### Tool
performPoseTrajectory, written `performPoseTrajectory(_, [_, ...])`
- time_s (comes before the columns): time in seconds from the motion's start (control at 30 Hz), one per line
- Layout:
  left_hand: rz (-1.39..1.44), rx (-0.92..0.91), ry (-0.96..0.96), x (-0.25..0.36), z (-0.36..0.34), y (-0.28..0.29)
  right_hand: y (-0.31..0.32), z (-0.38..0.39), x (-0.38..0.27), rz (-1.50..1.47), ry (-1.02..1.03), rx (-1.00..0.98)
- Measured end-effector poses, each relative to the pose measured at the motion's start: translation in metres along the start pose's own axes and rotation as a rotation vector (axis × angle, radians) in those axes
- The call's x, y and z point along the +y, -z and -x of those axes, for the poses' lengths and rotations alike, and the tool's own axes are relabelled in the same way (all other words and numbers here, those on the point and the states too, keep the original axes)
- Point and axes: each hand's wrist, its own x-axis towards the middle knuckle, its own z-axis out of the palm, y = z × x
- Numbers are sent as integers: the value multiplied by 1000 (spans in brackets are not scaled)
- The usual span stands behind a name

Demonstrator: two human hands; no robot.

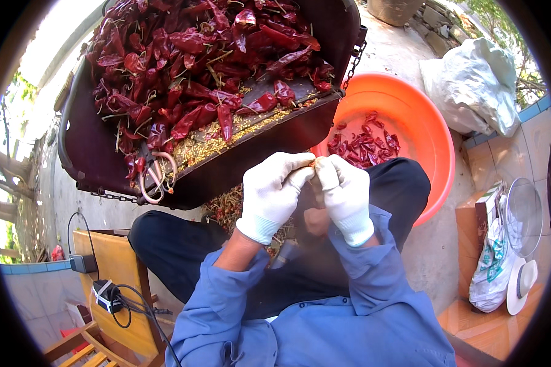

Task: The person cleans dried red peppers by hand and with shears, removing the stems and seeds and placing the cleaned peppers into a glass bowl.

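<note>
Both my hands wear white knitted gloves and meet above my lap. The fingertips of my left hand [270,194] and my right hand [345,194] pinch together on a small orange-red piece of dried chili [314,163], mostly hidden by the fingers. Beyond them a dark tub [79,140] with a chain along its edge holds a heap of whole dried red chilies [190,67]. Yellow seeds [217,142] lie along its near side. Scissors with pinkish handles [156,180] rest at its near left corner. Cut chili pieces [367,142] lie in an orange basin [431,147] to the right.
Stems and scraps [226,211] lie between my legs, below the tub. A wooden chair [113,287] with a black adapter and cables [110,296] stands at the left. White sacks [471,79], a round sieve [523,217] and a pale hat [522,287] are at the right.
</note>
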Motion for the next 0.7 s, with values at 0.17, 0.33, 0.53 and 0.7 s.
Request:
performPoseTrajectory(0.17, [271,-32,316,9,7,10,-8,3,-1,-45,123,34])
performPoseTrajectory(0.33, [669,-32,618,14,7,13,-10,6,-11,-856,-473,-95])
performPoseTrajectory(0.53, [-660,-148,-182,-6,32,37,4,12,-12,410,701,78])
performPoseTrajectory(0.7, [393,79,717,-34,56,76,26,5,-37,-177,93,232])
